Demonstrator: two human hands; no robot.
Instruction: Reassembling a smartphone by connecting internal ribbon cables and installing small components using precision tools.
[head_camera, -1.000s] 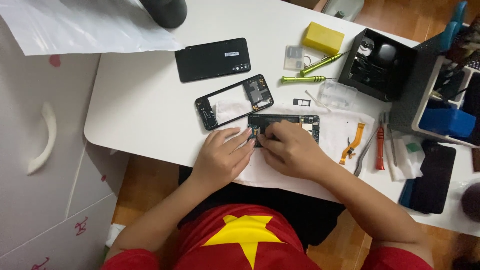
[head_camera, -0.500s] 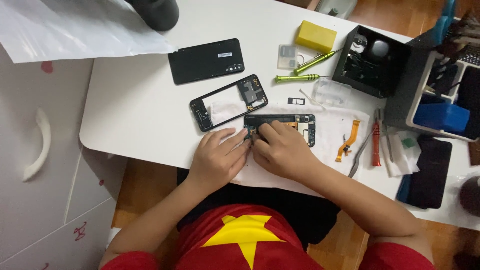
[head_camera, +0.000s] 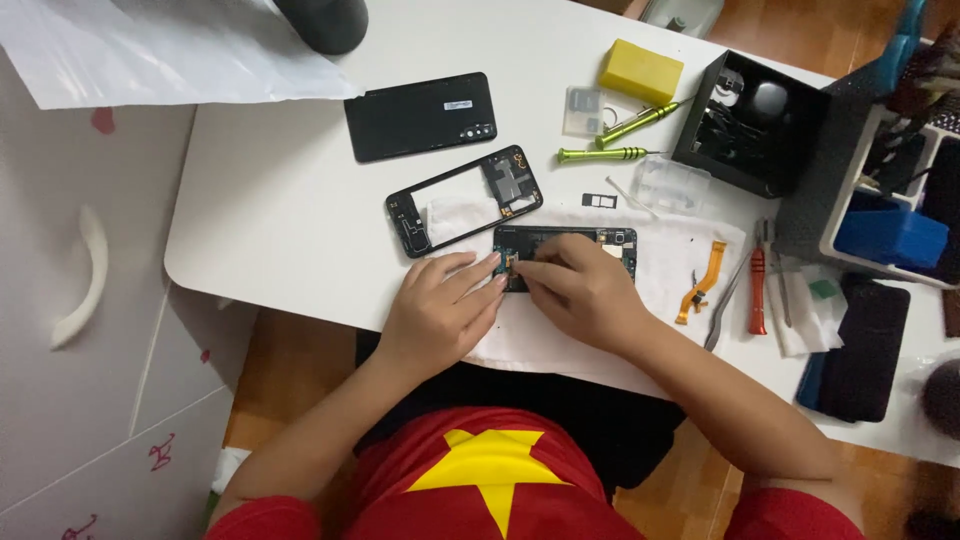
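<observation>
On the white tabletop (head_camera: 280, 200), toward its far edge, lies a flat black rectangular phone back cover (head_camera: 421, 115); nearer you sits a black plastic phone mid-frame (head_camera: 465, 199), hollow in the middle. At the near edge, your left hand (head_camera: 438, 310) rests on a white cloth mat (head_camera: 560, 345), fingers loosely extended, their tips touching the left end of the opened black phone body (head_camera: 570, 245) with its circuitry exposed; it clasps nothing. Your right hand (head_camera: 585, 292) covers the lower half of that phone body, fingertips pinched at its left part; whether they grasp a small piece, you cannot tell. Beyond lie two green-handled metal screwdrivers (head_camera: 605, 153) and a yellow rectangular block (head_camera: 640, 71). Further right: an orange flex ribbon cable (head_camera: 701, 280), a red-handled tool (head_camera: 758, 292), and an open black square box (head_camera: 750, 120) near the far right corner.
</observation>
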